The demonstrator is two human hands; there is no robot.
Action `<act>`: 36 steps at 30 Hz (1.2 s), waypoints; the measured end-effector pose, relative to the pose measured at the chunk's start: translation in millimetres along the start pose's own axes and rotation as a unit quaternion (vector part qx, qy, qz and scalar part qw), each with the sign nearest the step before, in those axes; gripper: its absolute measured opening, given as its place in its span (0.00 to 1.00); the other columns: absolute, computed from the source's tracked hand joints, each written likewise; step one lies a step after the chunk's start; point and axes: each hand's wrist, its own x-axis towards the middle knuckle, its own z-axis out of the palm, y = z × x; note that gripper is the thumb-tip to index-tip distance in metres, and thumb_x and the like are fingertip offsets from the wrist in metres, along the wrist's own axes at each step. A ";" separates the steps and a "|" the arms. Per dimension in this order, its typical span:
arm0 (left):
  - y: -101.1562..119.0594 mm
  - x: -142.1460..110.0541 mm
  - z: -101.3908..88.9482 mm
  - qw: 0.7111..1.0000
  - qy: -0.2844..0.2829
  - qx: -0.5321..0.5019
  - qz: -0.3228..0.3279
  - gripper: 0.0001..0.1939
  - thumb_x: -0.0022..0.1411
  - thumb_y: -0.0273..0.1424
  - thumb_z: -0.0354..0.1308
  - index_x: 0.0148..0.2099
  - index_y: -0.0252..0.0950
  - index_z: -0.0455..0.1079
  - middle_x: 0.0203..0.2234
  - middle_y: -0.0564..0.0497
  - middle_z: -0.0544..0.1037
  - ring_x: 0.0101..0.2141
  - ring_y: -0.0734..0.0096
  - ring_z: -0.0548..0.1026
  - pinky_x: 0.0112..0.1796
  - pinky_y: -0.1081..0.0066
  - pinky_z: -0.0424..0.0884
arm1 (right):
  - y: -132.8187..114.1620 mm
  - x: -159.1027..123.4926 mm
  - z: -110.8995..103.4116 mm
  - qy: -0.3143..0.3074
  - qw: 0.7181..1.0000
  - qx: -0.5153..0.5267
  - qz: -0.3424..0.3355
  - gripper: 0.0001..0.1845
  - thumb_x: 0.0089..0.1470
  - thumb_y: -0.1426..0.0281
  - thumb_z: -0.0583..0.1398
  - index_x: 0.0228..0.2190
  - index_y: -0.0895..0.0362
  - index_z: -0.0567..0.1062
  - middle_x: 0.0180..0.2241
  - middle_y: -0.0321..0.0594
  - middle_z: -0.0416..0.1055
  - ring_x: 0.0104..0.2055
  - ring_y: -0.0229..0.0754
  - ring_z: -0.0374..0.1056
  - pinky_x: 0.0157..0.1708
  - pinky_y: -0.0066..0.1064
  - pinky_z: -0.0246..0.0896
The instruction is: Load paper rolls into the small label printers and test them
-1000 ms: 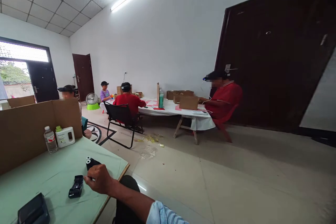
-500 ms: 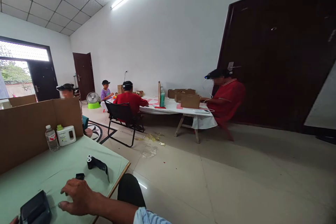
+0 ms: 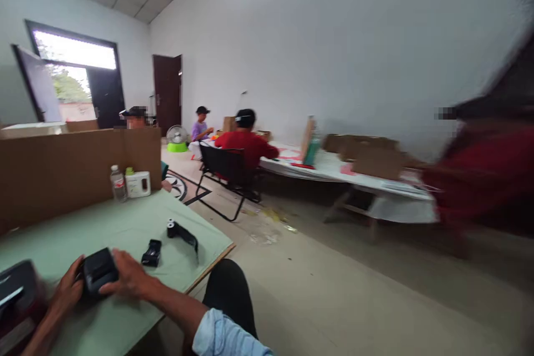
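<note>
Between both hands is a small dark boxy device (image 3: 99, 271) with rounded edges, just above or on the pale green tabletop (image 3: 133, 228); its exact kind is unclear. My left hand (image 3: 68, 287) grips its left side, fingers bent against it. On the opposite side, my right hand (image 3: 130, 276) is closed round the edge, thumb along the front. Right of that hand lies a small glossy black part (image 3: 151, 253). Beyond it, a black ribbon roll (image 3: 183, 233) with a white core trails a loose strip. A larger dark machine (image 3: 20, 300), blurred, stands at the lower left.
Along the table's back runs a cardboard screen (image 3: 79, 169), with a clear bottle (image 3: 119, 183) and a white jug (image 3: 138, 183) before it. The table edge (image 3: 208, 264) is at my right, above my knee. People sit at a white-covered table (image 3: 329, 175) across the floor.
The view has swung left. My right hand, previously apart with spread fingers, now grips the boxy device. More of my left hand shows, and the larger machine has come into view.
</note>
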 end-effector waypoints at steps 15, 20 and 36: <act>25.8 -50.3 10.5 0.982 -0.022 -0.157 -0.106 0.35 0.53 0.33 0.54 0.65 0.32 0.67 0.62 0.39 0.74 0.63 0.53 0.71 0.66 0.53 0.62 | 17.8 -27.7 23.8 0.039 0.992 0.093 -0.072 0.50 0.46 0.66 0.74 0.66 0.52 0.61 0.62 0.49 0.65 0.64 0.54 0.63 0.65 0.49 0.60; 35.3 -55.8 9.3 0.982 -0.012 -0.161 -0.102 0.34 0.57 0.40 0.56 0.64 0.33 0.68 0.62 0.40 0.74 0.63 0.51 0.70 0.66 0.51 0.62 | 27.8 -28.8 33.5 0.053 0.993 0.075 -0.069 0.51 0.47 0.64 0.73 0.68 0.54 0.59 0.63 0.52 0.64 0.66 0.56 0.61 0.66 0.50 0.59; 68.5 -72.0 -2.7 0.996 -0.009 -0.068 -0.060 0.34 0.59 0.45 0.60 0.63 0.34 0.71 0.66 0.39 0.69 0.67 0.49 0.66 0.68 0.50 0.57 | 36.6 -34.0 37.9 0.075 0.992 0.031 -0.102 0.46 0.53 0.61 0.71 0.68 0.56 0.62 0.67 0.57 0.62 0.69 0.58 0.59 0.68 0.54 0.57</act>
